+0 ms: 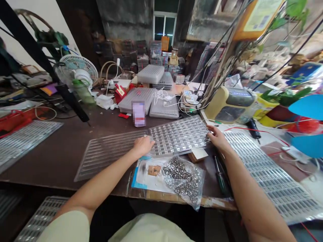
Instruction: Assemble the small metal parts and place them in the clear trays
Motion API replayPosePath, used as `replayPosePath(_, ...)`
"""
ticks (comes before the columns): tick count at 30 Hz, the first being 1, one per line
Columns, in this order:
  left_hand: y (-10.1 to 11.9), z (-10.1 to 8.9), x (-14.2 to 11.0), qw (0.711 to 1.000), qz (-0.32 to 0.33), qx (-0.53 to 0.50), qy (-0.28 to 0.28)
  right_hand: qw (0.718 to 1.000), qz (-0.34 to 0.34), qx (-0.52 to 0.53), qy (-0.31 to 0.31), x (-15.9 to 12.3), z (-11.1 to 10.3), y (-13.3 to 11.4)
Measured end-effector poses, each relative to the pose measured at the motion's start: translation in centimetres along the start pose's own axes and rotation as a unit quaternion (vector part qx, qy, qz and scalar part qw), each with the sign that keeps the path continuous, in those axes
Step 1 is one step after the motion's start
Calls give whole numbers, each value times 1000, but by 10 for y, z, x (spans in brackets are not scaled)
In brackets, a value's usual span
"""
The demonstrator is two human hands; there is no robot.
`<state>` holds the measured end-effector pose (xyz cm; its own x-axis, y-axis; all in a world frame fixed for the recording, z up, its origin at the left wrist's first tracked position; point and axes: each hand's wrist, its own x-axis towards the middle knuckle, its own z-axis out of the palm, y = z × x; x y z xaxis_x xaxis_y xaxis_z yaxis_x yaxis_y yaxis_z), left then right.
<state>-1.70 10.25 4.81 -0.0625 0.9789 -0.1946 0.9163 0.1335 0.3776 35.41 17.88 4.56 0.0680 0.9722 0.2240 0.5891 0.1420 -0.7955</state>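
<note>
A clear plastic tray (179,136) with rows of small shiny metal parts lies slightly tilted in front of me. My left hand (143,147) grips its left edge, fingers curled and thumb towards the rows. At the right end, my right hand (218,138) holds the edge between thumb and fingers. Under and left of my left hand rests a ribbed clear plastic sheet (106,151). Closer to me, an open plastic bag (184,179) of small metal pieces lies beside a brown scrap (154,170). A small box (198,155) shows beneath the tray's near edge.
A screwdriver (220,178) lies right of the bag. More filled trays (267,171) stretch along the right, and another (27,141) lies far left. Behind stand stacked plastic cases (137,98), a phone-like purple item (139,114), a fan (78,69) and a cream-coloured machine (229,104).
</note>
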Motion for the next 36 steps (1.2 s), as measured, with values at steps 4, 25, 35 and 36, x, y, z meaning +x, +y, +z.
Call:
replayPosePath(4,-24,21,-20,989,102,56,92,1000,-9,11,-21,8,5,1)
replayPosePath(25,-54,27,-26,979,126,100,124,998,48,-26,7,18,13,0)
replayPosePath(35,-75,20,-15,969,205,96,99,994,12,-108,-25,15,15,-9)
replayPosePath(36,-79,19,-16,969,207,92,101,994,-1,-109,-30,12,17,-10)
